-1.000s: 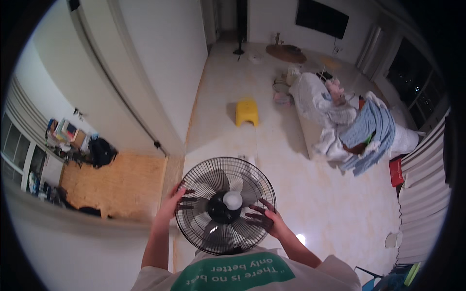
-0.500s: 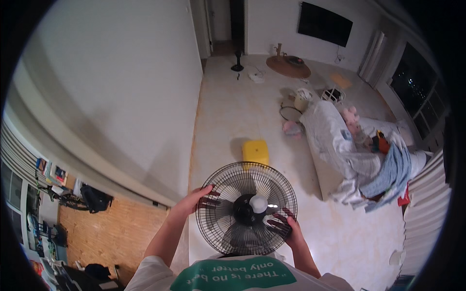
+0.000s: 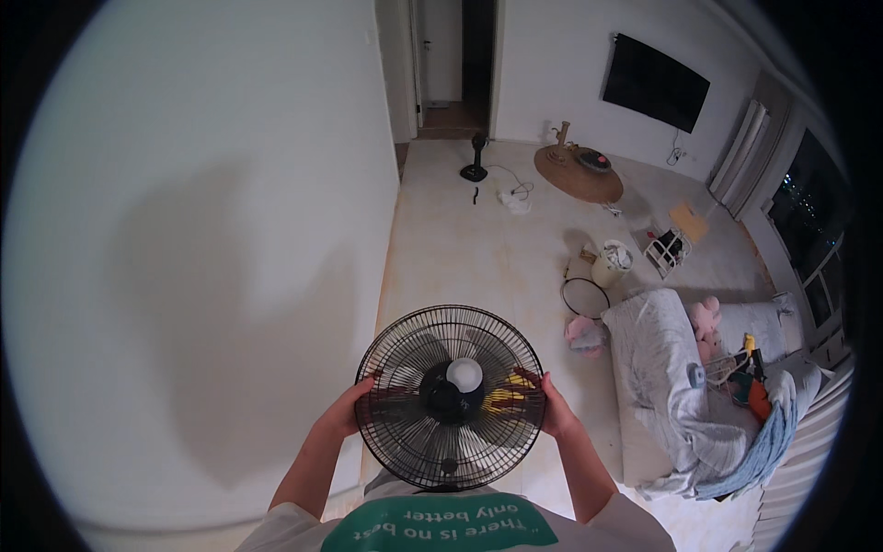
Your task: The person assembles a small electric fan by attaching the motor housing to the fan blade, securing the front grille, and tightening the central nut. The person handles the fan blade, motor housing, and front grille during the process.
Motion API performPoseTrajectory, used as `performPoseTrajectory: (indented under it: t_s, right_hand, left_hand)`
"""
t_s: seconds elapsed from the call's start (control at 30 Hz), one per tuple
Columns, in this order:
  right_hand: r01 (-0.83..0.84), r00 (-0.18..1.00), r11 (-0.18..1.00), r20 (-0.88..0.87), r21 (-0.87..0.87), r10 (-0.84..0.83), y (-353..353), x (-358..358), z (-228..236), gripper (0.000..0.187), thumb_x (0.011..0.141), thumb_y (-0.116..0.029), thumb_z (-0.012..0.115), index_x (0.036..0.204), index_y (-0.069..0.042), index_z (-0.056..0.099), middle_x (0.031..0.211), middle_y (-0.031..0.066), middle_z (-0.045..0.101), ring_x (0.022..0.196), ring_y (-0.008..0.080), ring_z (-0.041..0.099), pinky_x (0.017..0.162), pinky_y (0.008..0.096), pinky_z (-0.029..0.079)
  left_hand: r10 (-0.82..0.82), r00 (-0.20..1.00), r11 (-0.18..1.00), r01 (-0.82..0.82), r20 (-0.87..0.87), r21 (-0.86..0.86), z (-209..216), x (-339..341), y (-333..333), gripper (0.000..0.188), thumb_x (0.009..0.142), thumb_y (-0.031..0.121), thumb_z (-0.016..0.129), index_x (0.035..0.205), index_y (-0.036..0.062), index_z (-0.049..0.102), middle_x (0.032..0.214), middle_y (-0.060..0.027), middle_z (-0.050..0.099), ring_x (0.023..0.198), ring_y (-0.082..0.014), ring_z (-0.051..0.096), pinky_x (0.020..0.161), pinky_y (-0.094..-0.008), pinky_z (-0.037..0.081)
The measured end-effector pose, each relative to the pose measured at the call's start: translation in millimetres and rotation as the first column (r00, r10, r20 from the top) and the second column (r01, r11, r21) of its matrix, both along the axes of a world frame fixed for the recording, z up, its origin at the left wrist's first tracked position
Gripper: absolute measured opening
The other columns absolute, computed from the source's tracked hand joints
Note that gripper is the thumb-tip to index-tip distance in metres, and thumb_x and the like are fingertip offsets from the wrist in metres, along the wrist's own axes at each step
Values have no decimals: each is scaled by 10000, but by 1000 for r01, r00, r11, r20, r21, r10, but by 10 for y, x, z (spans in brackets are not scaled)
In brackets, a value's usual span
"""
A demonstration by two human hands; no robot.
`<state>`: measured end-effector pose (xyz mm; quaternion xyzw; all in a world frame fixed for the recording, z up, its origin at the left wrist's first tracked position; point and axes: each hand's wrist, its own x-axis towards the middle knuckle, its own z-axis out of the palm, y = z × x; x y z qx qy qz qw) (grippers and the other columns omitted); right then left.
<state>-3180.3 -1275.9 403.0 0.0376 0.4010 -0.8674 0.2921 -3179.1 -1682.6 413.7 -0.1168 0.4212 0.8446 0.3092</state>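
Note:
A round fan head (image 3: 443, 432) with a black wire grille and dark blades is held in front of my body, its face turned upward. A white round cap (image 3: 464, 374) shows at its centre. My left hand (image 3: 345, 411) grips the left rim, fingers curling beneath the grille. On the opposite rim is my right hand (image 3: 559, 416), its fingers also wrapped under the wires. Through the grille on the right a patch of yellow (image 3: 508, 393) shows, mostly hidden by the fan.
A white wall (image 3: 230, 276) runs close on my left. To the right stands a sofa (image 3: 635, 414) with rumpled covers. Ahead lie a pink and grey cloth (image 3: 585, 336), a cream bucket (image 3: 612, 264), a black stand (image 3: 475, 162) and a round brown board (image 3: 561, 184).
My view has moved forward through the room; the bucket and sofa appear nearer. The yellow box, seen ahead before, is now behind the fan. My right hand has shifted to the fan's outer rim.

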Motion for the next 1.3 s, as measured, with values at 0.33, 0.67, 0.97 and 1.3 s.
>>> performPoseTrajectory:
  t_s: [0.33, 0.67, 0.97, 1.3]
  right_hand:
    - [179, 975, 982, 148, -62, -169, -116, -2799, 87, 866, 893, -735, 318, 1465, -84, 302, 1399, 250, 446, 1257, 483, 455, 1059, 571, 364]
    - [58, 996, 998, 74, 2, -58, 38, -6040, -196, 777, 930, -686, 299, 1435, -98, 352, 1400, 233, 461, 1204, 465, 507, 1006, 553, 420]
    - [135, 979, 831, -203, 540, -27, -511, -9792, -11, 647, 967, -543, 467, 1424, -99, 355, 1313, 138, 532, 1164, 263, 546, 924, 433, 471]
    - [554, 346, 736, -911, 390, 222, -3191, -13191, 1369, 548, 752, -30, 565, 1286, -150, 532, 1361, 191, 453, 1314, 335, 381, 1107, 410, 300]
  left_hand:
    - [-28, 998, 999, 26, 53, 26, -77, -3119, -41, 571, 958, 389, 519, 1432, 104, 378, 1348, -232, 524, 1210, -353, 551, 1029, -479, 451]
    - [133, 987, 987, -123, -91, 101, -386, -5681, 206, 626, 932, 436, 536, 1451, 152, 332, 1374, -236, 494, 1227, -382, 527, 1023, -515, 441]
    - [512, 859, 852, -505, -18, 143, -432, -7479, -2, 586, 906, 489, 556, 1389, 194, 404, 1371, -243, 488, 1231, -419, 502, 1037, -564, 403]
    - [564, 826, 804, -552, 8, 223, -827, -9251, -357, 623, 939, 473, 527, 1465, 248, 281, 1426, -216, 445, 1296, -400, 453, 1046, -577, 401]
